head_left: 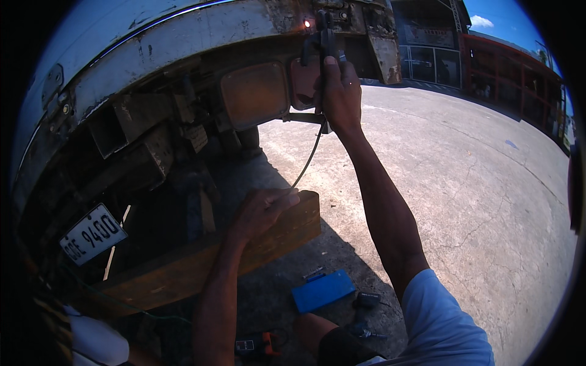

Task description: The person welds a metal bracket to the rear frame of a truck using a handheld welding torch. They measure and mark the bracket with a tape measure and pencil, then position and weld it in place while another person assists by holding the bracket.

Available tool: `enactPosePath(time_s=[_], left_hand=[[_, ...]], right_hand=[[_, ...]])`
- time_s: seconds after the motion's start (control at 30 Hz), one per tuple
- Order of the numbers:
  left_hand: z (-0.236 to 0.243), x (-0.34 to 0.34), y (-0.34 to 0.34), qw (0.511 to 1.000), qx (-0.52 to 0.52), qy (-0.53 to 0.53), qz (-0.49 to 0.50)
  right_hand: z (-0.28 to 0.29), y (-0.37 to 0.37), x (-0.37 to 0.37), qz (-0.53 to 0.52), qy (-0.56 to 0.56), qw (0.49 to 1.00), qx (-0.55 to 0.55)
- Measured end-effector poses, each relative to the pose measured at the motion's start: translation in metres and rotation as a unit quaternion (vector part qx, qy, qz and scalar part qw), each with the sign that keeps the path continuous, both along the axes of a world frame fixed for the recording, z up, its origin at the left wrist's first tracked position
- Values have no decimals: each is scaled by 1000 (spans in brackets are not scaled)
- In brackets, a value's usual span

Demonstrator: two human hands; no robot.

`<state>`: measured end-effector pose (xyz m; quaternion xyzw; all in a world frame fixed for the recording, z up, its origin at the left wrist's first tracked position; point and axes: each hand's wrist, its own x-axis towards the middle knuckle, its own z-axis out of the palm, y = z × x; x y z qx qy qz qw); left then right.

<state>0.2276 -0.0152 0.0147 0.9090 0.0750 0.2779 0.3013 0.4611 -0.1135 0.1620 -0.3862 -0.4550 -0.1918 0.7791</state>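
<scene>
A: What have we got in our right hand [342, 91]?

B: We're gripping a black handheld tool [327, 46], fingers wrapped round its lower part and thumb laid up along it. It stands nearly upright, reaching above our knuckles.

A: And our left hand [265, 207]?

B: Lower and to the left of the right one, closed on a thin dark cable [315, 146] that curves up from our fingers toward the right hand. The end of a long brown beam [310, 213] is just beside those fingers; whether we touch it, we can't tell.

A: What's nearest the tool?

B: Above and slightly left of our right hand, a small glowing spot [307, 24] shows on the worn edge of a vehicle body [183, 46]. Directly left of that hand we see a rectangular brownish lamp panel [254, 94].

A: Farther out?

B: Well left of our left hand, a tilted white licence plate [93, 235]. Below and right of that hand, a blue box [323, 291] lies on the concrete [464, 183].
</scene>
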Motion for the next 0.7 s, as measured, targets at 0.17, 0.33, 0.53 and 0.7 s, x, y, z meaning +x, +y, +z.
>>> enactPosePath(time_s=[0.17,0.33,0.53,0.7], left_hand=[[1,-1,0,1000,-2,6,5],[2,0,0,1000,0,10,11],[6,-3,-6,1000,20,2,18],[10,-4,-10,999,31,-11,21]], right_hand=[[2,1,1,-11,-5,1000,-5],[3,3,1,-6,9,1000,-17],[3,5,4,4,6,1000,-22],[3,2,3,9,22,999,-39]])
